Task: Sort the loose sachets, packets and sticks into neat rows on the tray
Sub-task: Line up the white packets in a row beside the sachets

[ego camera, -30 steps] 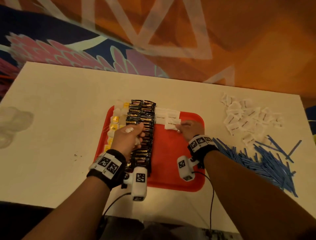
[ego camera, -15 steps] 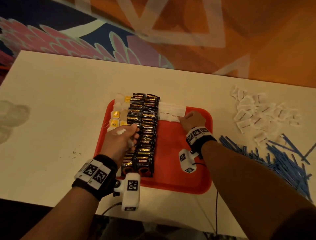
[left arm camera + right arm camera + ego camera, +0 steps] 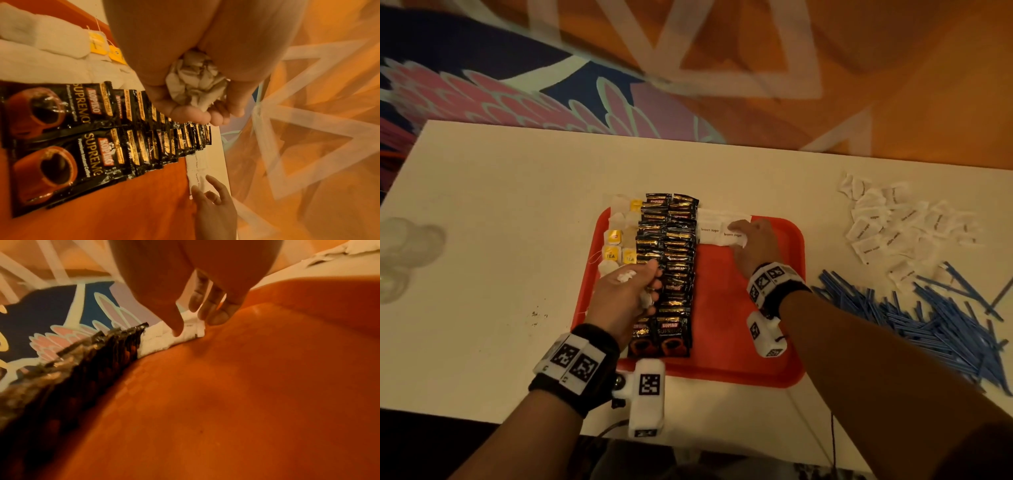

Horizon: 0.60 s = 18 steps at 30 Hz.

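Observation:
A red tray (image 3: 756, 342) holds a column of tea bags (image 3: 616, 236), two overlapping rows of black coffee sachets (image 3: 671, 267) and a short row of white brown sugar sachets (image 3: 712, 226) at its far edge. My left hand (image 3: 649, 284) hovers over the coffee rows and grips a crumpled bunch of white sachets (image 3: 195, 81). My right hand (image 3: 743, 236) lies on the far part of the tray. Its thumb and fingertips pinch the right-hand sugar sachet (image 3: 194, 328) lying in that row.
Loose white sugar sachets (image 3: 893, 222) lie in a heap on the white table (image 3: 500, 205) to the right of the tray. In front of them lies a pile of several blue sticks (image 3: 945, 318). A clear plastic object (image 3: 404, 250) sits at the left edge.
My right hand has carried a white sachet from mid-tray to the sugar row at the far edge. The left hand has kept its bunch over the coffee rows.

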{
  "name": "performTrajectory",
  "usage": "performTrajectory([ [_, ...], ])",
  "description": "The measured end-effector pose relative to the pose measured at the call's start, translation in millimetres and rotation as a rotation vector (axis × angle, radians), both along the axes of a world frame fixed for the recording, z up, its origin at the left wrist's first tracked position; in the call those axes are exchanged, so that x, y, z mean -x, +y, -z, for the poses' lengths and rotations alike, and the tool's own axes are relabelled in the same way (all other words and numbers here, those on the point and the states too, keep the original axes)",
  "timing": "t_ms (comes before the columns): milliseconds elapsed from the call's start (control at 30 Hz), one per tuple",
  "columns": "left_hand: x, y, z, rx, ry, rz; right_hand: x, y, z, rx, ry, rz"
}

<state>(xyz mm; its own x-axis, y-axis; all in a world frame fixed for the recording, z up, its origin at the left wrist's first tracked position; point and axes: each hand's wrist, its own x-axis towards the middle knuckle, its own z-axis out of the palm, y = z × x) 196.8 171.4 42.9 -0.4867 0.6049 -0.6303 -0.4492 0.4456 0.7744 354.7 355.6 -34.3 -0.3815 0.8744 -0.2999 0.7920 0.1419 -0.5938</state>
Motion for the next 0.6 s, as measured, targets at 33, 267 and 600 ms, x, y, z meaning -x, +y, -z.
performTrajectory([
  [33,-1.1,1.3,-3.1,0.000,-0.021,0.010,-0.5,-2.2,-5.8,-0.004,0.015,0.006],
  [267,-18.6,21.7,-34.7,0.011,-0.228,0.127,9.7,-43.3,-86.1,0.252,0.455,-0.043],
  [600,-39.8,32.7,-69.1,-0.028,-0.211,0.324,-3.4,-78.7,-143.4,0.383,0.503,-0.024],
])
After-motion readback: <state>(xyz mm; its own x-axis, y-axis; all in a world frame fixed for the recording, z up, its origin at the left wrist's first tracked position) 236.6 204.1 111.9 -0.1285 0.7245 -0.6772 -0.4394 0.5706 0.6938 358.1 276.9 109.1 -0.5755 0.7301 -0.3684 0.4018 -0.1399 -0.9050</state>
